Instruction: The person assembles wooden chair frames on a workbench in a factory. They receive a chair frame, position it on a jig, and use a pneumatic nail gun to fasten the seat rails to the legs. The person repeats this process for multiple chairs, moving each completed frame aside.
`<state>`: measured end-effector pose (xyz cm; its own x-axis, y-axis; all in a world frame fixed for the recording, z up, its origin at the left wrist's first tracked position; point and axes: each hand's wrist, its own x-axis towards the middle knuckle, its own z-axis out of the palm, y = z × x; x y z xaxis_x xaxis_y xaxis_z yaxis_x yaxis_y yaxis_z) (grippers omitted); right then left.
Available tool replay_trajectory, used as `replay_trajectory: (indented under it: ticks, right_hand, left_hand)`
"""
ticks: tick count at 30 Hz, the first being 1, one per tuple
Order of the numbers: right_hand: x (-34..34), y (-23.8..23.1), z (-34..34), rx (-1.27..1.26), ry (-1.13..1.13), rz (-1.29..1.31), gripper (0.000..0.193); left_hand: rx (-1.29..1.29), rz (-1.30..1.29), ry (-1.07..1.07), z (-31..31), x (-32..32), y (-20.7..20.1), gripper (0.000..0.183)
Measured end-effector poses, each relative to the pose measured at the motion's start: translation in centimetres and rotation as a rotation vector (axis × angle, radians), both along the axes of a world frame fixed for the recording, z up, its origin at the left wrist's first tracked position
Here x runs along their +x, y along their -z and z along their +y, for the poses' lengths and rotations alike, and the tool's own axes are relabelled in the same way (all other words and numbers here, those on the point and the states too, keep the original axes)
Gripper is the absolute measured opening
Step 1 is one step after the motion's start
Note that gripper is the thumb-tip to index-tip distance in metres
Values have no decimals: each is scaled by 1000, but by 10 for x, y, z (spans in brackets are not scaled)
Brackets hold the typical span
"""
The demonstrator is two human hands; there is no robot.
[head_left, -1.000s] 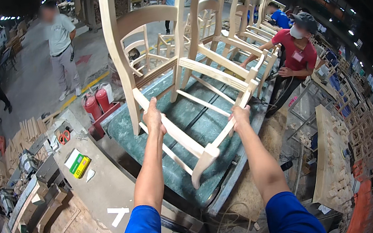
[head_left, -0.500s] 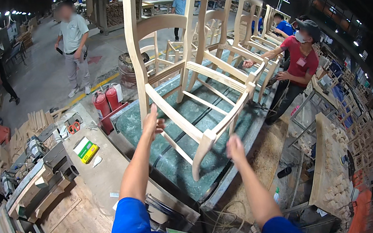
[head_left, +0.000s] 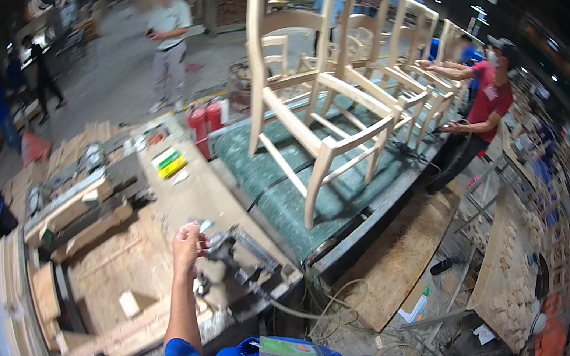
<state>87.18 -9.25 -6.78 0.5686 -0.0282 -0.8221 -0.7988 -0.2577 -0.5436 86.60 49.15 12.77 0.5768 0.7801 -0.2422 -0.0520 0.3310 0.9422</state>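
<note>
My left hand point(head_left: 189, 248) is over the bench on the left, its fingers curled. Right beside those fingers lies a grey air nail gun point(head_left: 241, 256) with a hose point(head_left: 287, 310) trailing from it. Blur and the hand itself hide what the fingers hold, if anything. My right hand is out of view. Ahead to the right, an unfinished wooden chair point(head_left: 301, 127) stands upright on the green-topped table point(head_left: 241, 159), apart from my hand.
More bare wooden chairs point(head_left: 417, 68) line the table behind it. A co-worker in red point(head_left: 487, 90) stands along its right side. On the bench point(head_left: 187, 193) lies a yellow-green box point(head_left: 169, 163). Fire extinguishers point(head_left: 198, 126) stand beyond. A wooden frame point(head_left: 111, 235) fills the left.
My left hand has left the near chair and moved down to the nail gun on the bench. My right hand has dropped out of view. The view has swung left.
</note>
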Motion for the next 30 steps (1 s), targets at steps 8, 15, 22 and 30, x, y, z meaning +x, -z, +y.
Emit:
replay_trajectory:
  ticks: [8, 15, 22, 30]
  right_hand:
    - [-26, 19, -18, 97, -345, -60, 11]
    - [-43, -11, 35, 83, -284, -193, 12]
    - [-94, -6, 28, -109, -1291, -265, 9]
    - [-171, -17, 177, 21, -2139, -670, 14]
  left_hand:
    - [-58, 284, 246, -170, -141, 40, 25]
    - [506, 797, 584, -248, -279, 66, 40]
    - [496, 1053, 420, -256, -440, 86, 44]
    - [263, 1189, -521, -289, -649, 54, 37]
